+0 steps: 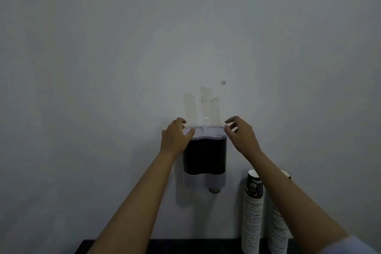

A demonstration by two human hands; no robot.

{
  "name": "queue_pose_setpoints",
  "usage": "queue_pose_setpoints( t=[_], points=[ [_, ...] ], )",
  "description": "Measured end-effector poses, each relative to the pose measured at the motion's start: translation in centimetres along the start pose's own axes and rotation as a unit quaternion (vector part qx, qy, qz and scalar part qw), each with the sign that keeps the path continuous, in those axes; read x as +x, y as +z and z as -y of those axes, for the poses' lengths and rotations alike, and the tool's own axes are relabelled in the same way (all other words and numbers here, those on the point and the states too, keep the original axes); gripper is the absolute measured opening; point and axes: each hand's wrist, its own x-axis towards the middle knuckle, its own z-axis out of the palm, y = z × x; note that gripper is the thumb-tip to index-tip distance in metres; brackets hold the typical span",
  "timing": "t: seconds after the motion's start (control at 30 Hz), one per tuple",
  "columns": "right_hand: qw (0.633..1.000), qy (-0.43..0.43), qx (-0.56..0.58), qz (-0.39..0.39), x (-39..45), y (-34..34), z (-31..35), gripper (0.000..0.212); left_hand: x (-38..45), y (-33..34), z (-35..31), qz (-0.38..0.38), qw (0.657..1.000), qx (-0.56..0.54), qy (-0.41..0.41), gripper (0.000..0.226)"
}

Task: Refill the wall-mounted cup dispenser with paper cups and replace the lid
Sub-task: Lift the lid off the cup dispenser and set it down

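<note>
head view: cup dispenser is mounted on the wall, just below centre frame. dark translucent body, pale lower section, one cup bottom showing at the right outlet underneath. pale lid sits on top of the dispenser.

left hand is at the lid's left end, fingers curled over the top-left corner and touching it, thumb lying on the lid surface. whether it actually grips the lid or just rests on it, can't tell. right hand hangs just beside the lid's right end, fingers spread and loosely bent, nothing in it; contact with the lid isn't clear.

strips of clear tape on the wall directly above the dispenser, plus a small tape scrap higher right.

two tall stacks of paper cups stand to the right of the dispenser, on a dark counter at the bottom edge. the right forearm crosses in front of the farther stack.
</note>
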Motion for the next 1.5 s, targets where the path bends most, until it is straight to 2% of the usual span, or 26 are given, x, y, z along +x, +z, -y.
queue_pose_setpoints(
  t=[0.2, 0.37, 0.53, 0.7, 0.83, 1.07, 1.23, 1.37, 1.5],
  points=[
    [0.993, 0.103, 0.005, 0.053, 0.3, 3.1, -3.2, 0.044, 1.2, 3.7, 2.4, 0.045, 0.992, -0.067, -0.102, 0.066],
    [0.992, 0.115, 0.034, 0.038, 0.7, 4.6, -4.6, 0.047, 2.8, 7.3, 5.6, 0.024, 0.985, -0.125, -0.120, 0.079],
    [0.995, 0.075, 0.061, -0.020, 0.9, 4.3, -3.9, 0.038, 2.2, 6.1, 4.2, 0.007, 0.984, -0.158, -0.083, 0.060],
    [0.990, 0.027, 0.127, -0.063, 1.4, 2.9, -1.3, 0.033, 1.5, 3.4, 2.6, -0.079, 0.957, -0.265, -0.087, 0.042],
    [0.979, 0.024, 0.197, -0.052, 0.0, 2.6, 0.7, 0.031, 0.1, 1.4, 3.2, -0.157, 0.923, -0.331, -0.113, 0.030],
    [0.966, 0.042, 0.254, 0.021, -5.5, 5.3, 1.6, 0.032, -5.5, 0.0, 6.7, -0.219, 0.873, -0.387, -0.200, 0.023],
    [0.964, 0.068, 0.248, 0.066, -11.2, 7.7, -0.5, 0.034, -10.6, 1.5, 9.5, -0.185, 0.872, -0.372, -0.259, 0.030],
    [0.967, 0.122, 0.210, 0.071, -15.5, 9.4, -3.9, 0.033, -14.9, 4.0, 10.8, -0.147, 0.867, -0.374, -0.296, 0.027],
    [0.956, 0.178, 0.211, 0.099, -19.5, 10.5, -6.9, 0.032, -18.6, 7.5, 12.3, -0.101, 0.857, -0.367, -0.346, 0.023]
  ],
)
